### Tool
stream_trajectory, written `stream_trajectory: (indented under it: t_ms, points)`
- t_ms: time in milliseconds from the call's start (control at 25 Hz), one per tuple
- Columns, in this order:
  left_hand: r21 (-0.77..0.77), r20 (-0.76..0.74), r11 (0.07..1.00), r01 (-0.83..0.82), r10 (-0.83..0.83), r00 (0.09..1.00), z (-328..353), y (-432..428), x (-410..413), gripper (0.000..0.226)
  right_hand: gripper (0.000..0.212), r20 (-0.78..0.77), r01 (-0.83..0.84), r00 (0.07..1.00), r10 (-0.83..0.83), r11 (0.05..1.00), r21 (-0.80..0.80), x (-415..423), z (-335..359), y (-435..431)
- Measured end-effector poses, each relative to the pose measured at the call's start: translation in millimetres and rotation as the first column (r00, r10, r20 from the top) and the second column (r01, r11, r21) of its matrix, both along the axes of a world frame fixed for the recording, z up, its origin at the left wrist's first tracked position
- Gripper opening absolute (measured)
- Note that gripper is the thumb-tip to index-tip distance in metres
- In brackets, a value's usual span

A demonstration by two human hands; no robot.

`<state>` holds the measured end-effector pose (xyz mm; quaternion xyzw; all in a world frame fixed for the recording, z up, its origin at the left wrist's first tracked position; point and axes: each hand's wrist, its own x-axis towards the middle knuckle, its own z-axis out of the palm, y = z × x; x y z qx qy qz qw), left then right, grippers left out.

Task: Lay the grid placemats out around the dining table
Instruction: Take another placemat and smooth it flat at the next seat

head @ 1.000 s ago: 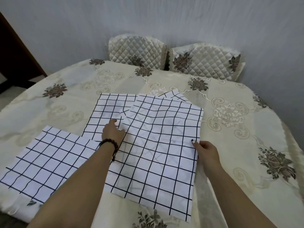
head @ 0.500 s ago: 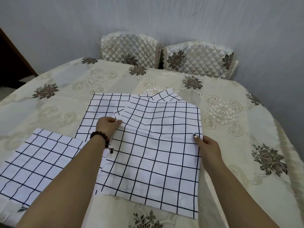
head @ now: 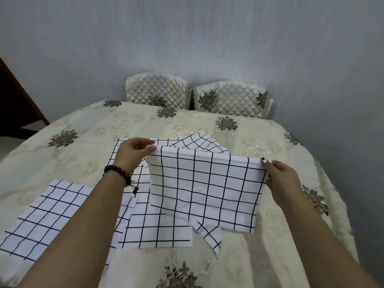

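Observation:
A white placemat with a black grid hangs lifted off the round table, its top edge held level. My left hand pinches its upper left corner and my right hand pinches its upper right corner. Under it a small pile of more grid placemats lies overlapped on the table's near middle, one corner poking out behind. Another grid placemat lies flat at the near left, partly hidden by my left forearm.
The round table wears a cream floral cloth. Two quilted chair backs stand against the grey wall at the far side. A dark wooden piece stands at the far left.
Both hands have raised the top placemat from the pile by its far corners, so it now hangs upright above the others. The camera view has tilted up.

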<state>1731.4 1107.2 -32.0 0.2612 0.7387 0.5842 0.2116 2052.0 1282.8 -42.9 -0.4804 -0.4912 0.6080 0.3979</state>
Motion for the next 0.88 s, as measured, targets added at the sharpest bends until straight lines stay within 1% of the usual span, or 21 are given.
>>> stream_trajectory:
  t_ms: [80, 160, 200, 280, 320, 360, 400, 480, 560, 640, 720, 800, 880]
  points:
    - [-0.047, -0.104, 0.993, 0.106, -0.11, 0.988, 21.3, -6.7, 11.8, 0.019, 0.014, -0.001, 0.018, 1.0, -0.017, 0.998, 0.058, 15.1, 16.9, -2.7]
    - [-0.121, -0.222, 0.982, 0.143, -0.168, 0.961, 40.1, -12.1, 24.2, 0.02, 0.007, 0.016, 0.033, 0.999, -0.035, 0.993, 0.118, 29.4, 31.9, -8.4]
    - [-0.144, -0.272, 0.979, 0.142, -0.177, 0.946, 48.0, -14.1, 29.4, 0.019, 0.013, 0.021, 0.047, 0.999, -0.051, 0.991, 0.128, 35.2, 37.5, -11.0]
    - [-0.152, -0.347, 0.98, 0.132, -0.178, 0.921, 64.0, -18.9, 40.4, 0.015, 0.034, -0.003, 0.045, 0.999, -0.044, 0.99, 0.131, 49.2, 47.5, -17.0]
    - [-0.146, -0.367, 0.981, 0.128, -0.174, 0.914, 71.5, -21.7, 45.8, 0.012, 0.041, 0.002, 0.023, 1.0, -0.024, 0.988, 0.151, 56.7, 53.0, -21.8]
    - [-0.137, -0.376, 0.983, 0.123, -0.167, 0.911, 78.7, -24.9, 50.4, 0.01, 0.043, 0.031, -0.005, 1.0, -0.002, 0.981, 0.196, 64.5, 57.4, -25.8]
    - [-0.129, -0.386, 0.984, 0.124, -0.165, 0.908, 85.5, -27.9, 55.2, 0.008, 0.04, 0.083, -0.028, 0.997, 0.007, 0.966, 0.256, 71.7, 61.8, -29.2]
    - [-0.113, -0.408, 0.985, 0.133, -0.168, 0.897, 96.2, -35.3, 65.8, 0.01, 0.023, 0.179, -0.053, 0.984, -0.015, 0.928, 0.369, 86.3, 71.8, -38.9]
    - [-0.079, -0.362, 0.981, 0.174, -0.191, 0.912, 103.1, -43.5, 74.3, 0.012, 0.012, 0.23, -0.063, 0.972, -0.044, 0.898, 0.436, 98.8, 81.2, -48.1]
    - [-0.055, -0.28, 0.969, 0.24, -0.245, 0.928, 108.4, -53.7, 84.5, 0.013, 0.018, 0.256, -0.072, 0.965, -0.062, 0.874, 0.481, 114.6, 90.0, -58.5]
    - [-0.008, -0.208, 0.957, 0.291, -0.286, 0.935, 111.7, -61.1, 93.3, 0.012, 0.017, 0.209, -0.082, 0.978, -0.019, 0.883, 0.462, 130.2, 97.9, -69.1]
    - [0.076, -0.106, 0.943, 0.324, -0.315, 0.943, 117.5, -65.3, 103.2, 0.013, 0.016, 0.147, -0.089, 0.989, 0.026, 0.894, 0.439, 141.7, 107.0, -78.5]
    - [0.118, -0.052, 0.934, 0.337, -0.333, 0.941, 125.7, -65.9, 108.1, 0.018, 0.017, 0.116, -0.08, 0.993, 0.031, 0.891, 0.448, 147.9, 117.5, -83.2]
